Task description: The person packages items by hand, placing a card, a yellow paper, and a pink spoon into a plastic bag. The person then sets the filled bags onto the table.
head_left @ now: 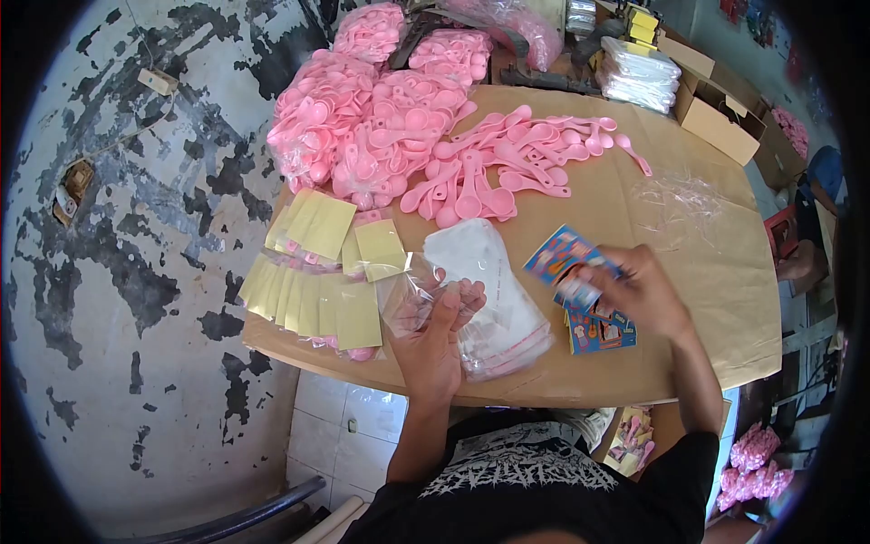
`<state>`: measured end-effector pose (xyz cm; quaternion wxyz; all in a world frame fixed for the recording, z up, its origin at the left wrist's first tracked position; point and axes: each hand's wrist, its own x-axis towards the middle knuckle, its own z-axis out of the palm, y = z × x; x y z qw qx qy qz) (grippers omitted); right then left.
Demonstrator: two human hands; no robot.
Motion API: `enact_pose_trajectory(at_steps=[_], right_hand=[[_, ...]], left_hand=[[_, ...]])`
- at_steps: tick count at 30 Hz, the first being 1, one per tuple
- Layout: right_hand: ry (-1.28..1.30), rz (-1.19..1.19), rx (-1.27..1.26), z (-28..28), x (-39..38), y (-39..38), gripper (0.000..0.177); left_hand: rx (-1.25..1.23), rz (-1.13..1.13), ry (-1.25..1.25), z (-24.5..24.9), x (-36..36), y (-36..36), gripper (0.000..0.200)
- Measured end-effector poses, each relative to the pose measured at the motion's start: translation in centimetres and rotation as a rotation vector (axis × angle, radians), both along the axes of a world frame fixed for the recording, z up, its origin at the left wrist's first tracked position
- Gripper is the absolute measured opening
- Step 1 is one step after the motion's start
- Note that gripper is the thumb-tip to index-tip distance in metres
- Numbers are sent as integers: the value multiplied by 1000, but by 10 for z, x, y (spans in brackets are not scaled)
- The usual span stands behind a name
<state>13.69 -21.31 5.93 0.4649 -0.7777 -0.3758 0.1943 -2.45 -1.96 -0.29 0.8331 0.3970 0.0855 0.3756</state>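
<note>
My left hand (433,340) is closed on a clear plastic bag (408,295), which spreads out over its fingers. My right hand (639,288) grips a colourful printed card (557,258), tilted above the table. Under that hand lies a small stack of similar blue printed cards (603,335). A pile of flat clear bags (489,281) lies between my hands. To the left are rows of pale yellow cards in clear packets (313,304), with bits of pink showing beneath them.
Loose pink spoons (471,181) are heaped mid-table, with full bags of pink spoons (317,113) behind. Crumpled clear plastic (680,204) lies at right. Cardboard boxes (720,118) and stacked plastic packs (639,77) stand at the back. A peeling wall (136,272) borders the left.
</note>
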Motion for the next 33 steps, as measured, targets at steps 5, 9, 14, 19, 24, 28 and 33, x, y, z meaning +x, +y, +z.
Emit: enact_pose_trajectory(at_steps=[5, 9, 14, 19, 24, 28, 33], right_hand=[[167, 131, 89, 2, -27, 18, 17], [56, 119, 135, -1, -31, 22, 16], [-131, 215, -3, 1, -32, 25, 15], [-220, 223, -37, 1, -34, 25, 14], [-62, 131, 212, -9, -48, 39, 16], [-41, 257, 166, -4, -45, 34, 15], [233, 173, 202, 6, -57, 49, 16]], left_hand=[[-43, 22, 84, 9, 3, -7, 42], [12, 20, 176, 16, 1, -12, 46], [21, -113, 166, 3, -2, -11, 42], [122, -309, 231, 8, -9, -10, 42], [304, -334, 140, 7, -3, -21, 53], [145, -282, -175, 5, -3, -21, 57], [87, -218, -224, 6, -8, -13, 53]])
